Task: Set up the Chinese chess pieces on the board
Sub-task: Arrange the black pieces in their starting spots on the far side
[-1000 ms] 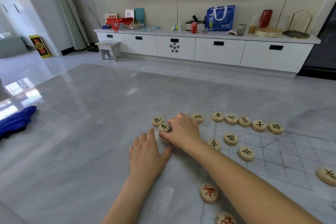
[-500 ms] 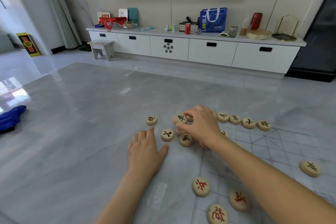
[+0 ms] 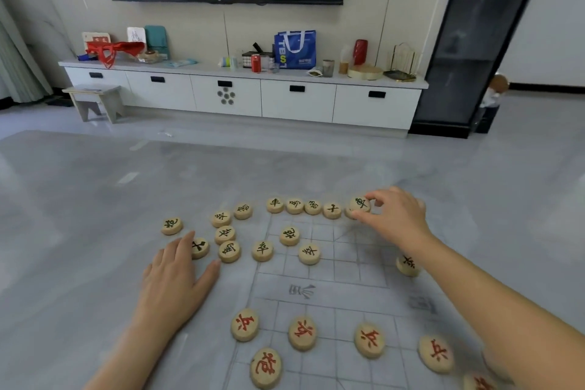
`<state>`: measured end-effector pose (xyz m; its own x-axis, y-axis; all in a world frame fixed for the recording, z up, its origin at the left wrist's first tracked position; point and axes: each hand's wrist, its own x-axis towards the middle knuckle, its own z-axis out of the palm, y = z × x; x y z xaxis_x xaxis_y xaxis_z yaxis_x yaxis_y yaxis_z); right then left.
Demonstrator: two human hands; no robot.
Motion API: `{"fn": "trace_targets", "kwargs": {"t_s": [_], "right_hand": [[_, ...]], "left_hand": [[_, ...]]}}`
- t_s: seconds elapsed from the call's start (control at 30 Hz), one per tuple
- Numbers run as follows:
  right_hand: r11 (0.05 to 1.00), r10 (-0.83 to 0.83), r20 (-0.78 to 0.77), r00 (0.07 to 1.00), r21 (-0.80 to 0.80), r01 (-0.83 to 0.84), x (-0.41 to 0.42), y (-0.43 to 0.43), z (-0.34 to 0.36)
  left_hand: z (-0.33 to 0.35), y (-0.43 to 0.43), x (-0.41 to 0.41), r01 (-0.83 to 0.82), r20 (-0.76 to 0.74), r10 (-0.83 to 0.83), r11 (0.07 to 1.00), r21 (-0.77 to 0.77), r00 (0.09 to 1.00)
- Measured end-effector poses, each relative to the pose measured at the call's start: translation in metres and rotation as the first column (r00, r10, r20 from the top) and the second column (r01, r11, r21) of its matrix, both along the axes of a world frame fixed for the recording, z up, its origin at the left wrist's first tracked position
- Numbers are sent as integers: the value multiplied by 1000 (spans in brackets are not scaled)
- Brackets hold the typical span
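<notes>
My left hand (image 3: pixel 177 279) lies flat on the grey surface (image 3: pixel 79 231), fingers straight and released, gripping nothing; its fingertips overlap the edge of one black piece (image 3: pixel 200 247), and a careless slide of that palm could shove it into the loose cluster (image 3: pixel 225 234) just beside it, left of the board (image 3: pixel 345 263); the board looks like a thin clear sheet, so I judge a dragging wrist could shift it under what is already placed. Further right, four black pieces stand close together in the far row (image 3: pixel 295 206); at the row's right end my right hand (image 3: pixel 395 218) pinches the black chariot (image 3: pixel 361 203) between thumb and forefinger, tilted, over a half-hidden piece (image 3: pixel 349 215); I cannot tell whether the two touch; the risk, as I see it, is setting the chariot down on top of that one, or nudging the neighbour (image 3: pixel 332 210) out of line; my right forearm also passes over a lone piece (image 3: pixel 408 264) near the board's right side, and a low sweep could drag it off its point.
</notes>
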<state>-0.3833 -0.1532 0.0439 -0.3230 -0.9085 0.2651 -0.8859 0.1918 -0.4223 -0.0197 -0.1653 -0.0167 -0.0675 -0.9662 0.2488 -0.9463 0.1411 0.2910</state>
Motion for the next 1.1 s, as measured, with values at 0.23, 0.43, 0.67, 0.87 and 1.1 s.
{"fn": "trace_targets", "kwargs": {"t_s": [0.23,0.43,0.67,0.87,1.1], "right_hand": [[991,-128,55,990,34,126,-64,13,-14],[981,-187,184,965,87,173,-93,20,-32],[977,-187,144,972,134,168,-101,16,-52],[969,-196,124,973,176,173,-103,9,-55],[962,-162,183,970,249,114,-109,-2,-51]], "left_hand": [[-1,-2,0,-23,-19,23,1000,10,1000],[-3,-6,3,-36,-10,36,999,4,999],[-6,-7,3,-47,-2,47,999,1,999],[-7,-8,5,-67,5,67,998,19,998],[-5,-7,3,-76,-3,76,997,21,997]]}}
